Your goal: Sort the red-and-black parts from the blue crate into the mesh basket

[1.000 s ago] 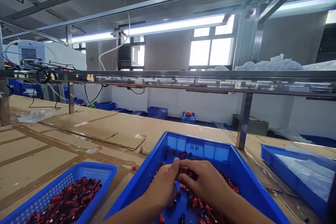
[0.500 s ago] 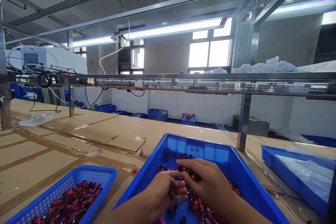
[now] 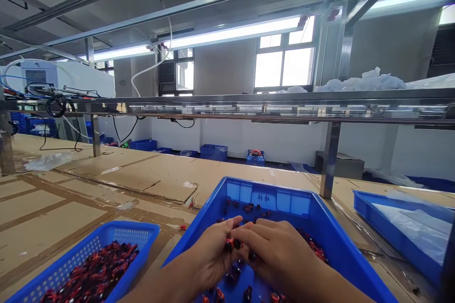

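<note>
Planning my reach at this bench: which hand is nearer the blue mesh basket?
The left hand is nearer, in the blue crate beside the blue mesh basket. The right hand is farther, beyond the left hand.

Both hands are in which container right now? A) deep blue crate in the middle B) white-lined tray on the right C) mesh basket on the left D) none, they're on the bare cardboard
A: the left hand and right hand are both inside the deep blue crate, over its small red-and-black parts.

Left hand touching right hand, seemingly.
</note>
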Action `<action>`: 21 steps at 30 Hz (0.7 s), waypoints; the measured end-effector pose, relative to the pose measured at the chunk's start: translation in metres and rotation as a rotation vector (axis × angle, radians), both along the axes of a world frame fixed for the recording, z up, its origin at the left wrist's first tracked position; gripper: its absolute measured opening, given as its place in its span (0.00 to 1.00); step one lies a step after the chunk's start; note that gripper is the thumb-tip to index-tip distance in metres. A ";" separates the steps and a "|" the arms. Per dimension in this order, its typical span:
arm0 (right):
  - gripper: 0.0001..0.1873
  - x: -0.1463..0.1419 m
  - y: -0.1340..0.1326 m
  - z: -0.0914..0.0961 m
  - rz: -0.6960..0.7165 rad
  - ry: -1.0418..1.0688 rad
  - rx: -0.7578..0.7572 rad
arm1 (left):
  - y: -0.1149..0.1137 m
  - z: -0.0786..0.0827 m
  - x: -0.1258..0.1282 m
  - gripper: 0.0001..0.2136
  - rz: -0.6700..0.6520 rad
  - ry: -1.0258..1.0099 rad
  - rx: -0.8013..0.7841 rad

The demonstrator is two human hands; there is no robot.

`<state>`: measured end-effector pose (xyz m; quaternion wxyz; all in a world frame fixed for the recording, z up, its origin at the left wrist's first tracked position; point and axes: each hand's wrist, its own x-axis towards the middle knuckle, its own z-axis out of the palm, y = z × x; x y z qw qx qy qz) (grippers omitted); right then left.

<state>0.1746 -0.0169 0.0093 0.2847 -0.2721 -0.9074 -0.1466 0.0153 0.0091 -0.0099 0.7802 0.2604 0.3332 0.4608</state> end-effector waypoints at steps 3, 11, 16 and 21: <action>0.12 -0.006 -0.001 -0.001 -0.059 -0.088 0.026 | -0.002 0.007 0.000 0.17 -0.045 -0.005 0.028; 0.09 -0.012 -0.003 -0.008 -0.143 -0.206 0.053 | -0.004 0.004 -0.001 0.18 -0.020 -0.060 0.009; 0.07 -0.013 -0.005 -0.008 -0.078 -0.217 0.112 | -0.006 0.005 -0.003 0.18 -0.024 -0.068 0.003; 0.07 -0.009 0.000 -0.009 0.009 -0.201 0.170 | -0.012 0.008 -0.001 0.18 -0.118 -0.055 -0.058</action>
